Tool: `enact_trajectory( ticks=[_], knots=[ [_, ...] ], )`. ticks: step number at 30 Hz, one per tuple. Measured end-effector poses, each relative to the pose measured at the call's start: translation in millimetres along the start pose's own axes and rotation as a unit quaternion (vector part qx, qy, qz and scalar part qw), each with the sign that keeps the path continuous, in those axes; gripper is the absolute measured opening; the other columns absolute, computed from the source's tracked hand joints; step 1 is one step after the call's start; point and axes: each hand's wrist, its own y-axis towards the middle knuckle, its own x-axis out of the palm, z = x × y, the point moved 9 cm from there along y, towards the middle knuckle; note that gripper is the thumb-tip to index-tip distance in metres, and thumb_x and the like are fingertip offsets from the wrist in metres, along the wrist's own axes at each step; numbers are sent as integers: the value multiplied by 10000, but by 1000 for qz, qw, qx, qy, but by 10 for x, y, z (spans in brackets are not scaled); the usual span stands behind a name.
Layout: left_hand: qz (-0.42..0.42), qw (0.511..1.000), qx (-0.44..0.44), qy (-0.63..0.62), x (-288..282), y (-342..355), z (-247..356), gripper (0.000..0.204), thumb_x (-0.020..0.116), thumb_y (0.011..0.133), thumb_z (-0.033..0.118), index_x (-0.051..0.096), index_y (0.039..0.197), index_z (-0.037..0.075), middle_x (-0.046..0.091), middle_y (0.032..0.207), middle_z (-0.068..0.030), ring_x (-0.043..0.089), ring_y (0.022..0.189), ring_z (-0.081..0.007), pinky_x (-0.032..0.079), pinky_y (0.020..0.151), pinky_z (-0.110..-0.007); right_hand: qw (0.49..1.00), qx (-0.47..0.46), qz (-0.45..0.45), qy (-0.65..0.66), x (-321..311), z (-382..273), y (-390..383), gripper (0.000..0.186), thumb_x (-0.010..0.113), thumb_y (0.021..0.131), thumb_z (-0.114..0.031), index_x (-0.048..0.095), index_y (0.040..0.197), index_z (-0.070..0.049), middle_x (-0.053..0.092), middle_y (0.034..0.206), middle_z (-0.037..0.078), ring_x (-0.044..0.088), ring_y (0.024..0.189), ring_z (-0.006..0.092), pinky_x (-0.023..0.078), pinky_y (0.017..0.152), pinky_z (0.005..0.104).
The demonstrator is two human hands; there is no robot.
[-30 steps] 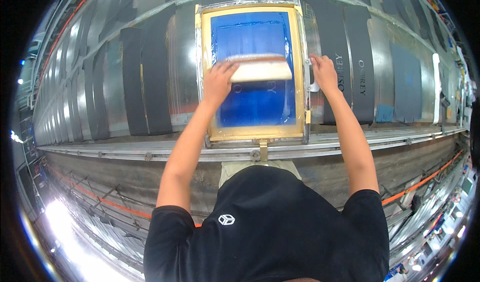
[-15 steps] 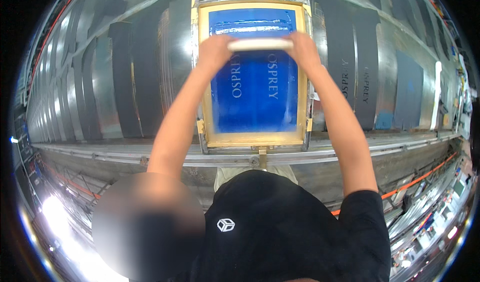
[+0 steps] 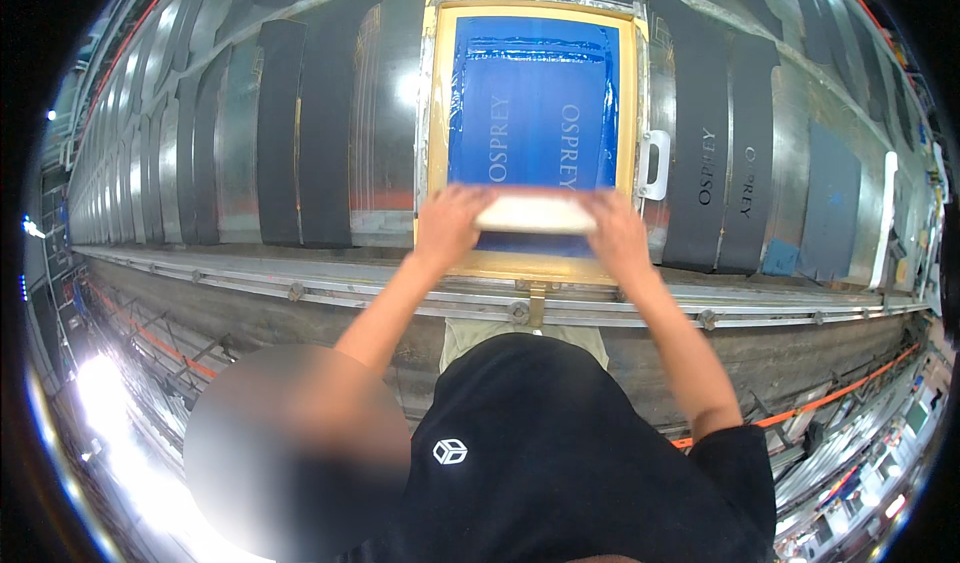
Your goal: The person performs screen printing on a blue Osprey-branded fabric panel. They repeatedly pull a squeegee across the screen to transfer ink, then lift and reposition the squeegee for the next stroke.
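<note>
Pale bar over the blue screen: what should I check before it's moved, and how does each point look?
1. Left hand on the pale bar's left end: ok.
2. Right hand on its right end: ok.
3. Bar roughly level across the blue screen: ok.
4. White handle beside the frame clear of the right hand: ok.
5. Bar's underside touching the screen: cannot tell, hidden.

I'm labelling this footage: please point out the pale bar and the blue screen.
Pale bar (image 3: 536,216): head view, middle of its pale face.
Blue screen (image 3: 534,128): head view, bare part between the letterings.
</note>
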Motion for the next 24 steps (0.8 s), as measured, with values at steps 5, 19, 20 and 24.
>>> enact_trajectory(
  ticks=[5,19,20,24],
  knots=[
    [-4,1000,16,-6,-54,1708,-589,311,712,796,135,775,1092,207,748,1036,-69,688,971,-292,529,843,-442,999,-19,-1,-45,-125,755,1562,291,751,749,-82,751,1040,-85,693,1051,129,620,1084,336,515,943,436],
    [-126,989,-71,-7,177,1637,-579,238,756,809,252,794,1044,251,744,979,-89,693,928,-323,555,811,-466,989,94,-95,-63,175,965,1318,326,836,711,-143,774,1027,-93,712,1011,159,651,1006,362,519,902,465],
    [-120,991,-61,11,146,1357,-465,255,724,798,171,794,1036,229,747,985,-78,688,929,-308,544,806,-452,989,92,-95,-67,208,840,1049,363,839,680,-101,761,1033,-71,705,1031,162,641,1025,359,510,911,461],
    [-58,997,-39,-36,214,195,-131,414,663,726,-13,773,1065,198,738,1066,-7,646,982,-230,487,809,-388,997,49,-45,-25,204,254,9,402,774,646,-10,741,1044,-61,687,1079,124,616,1084,322,473,964,453]
  ],
)
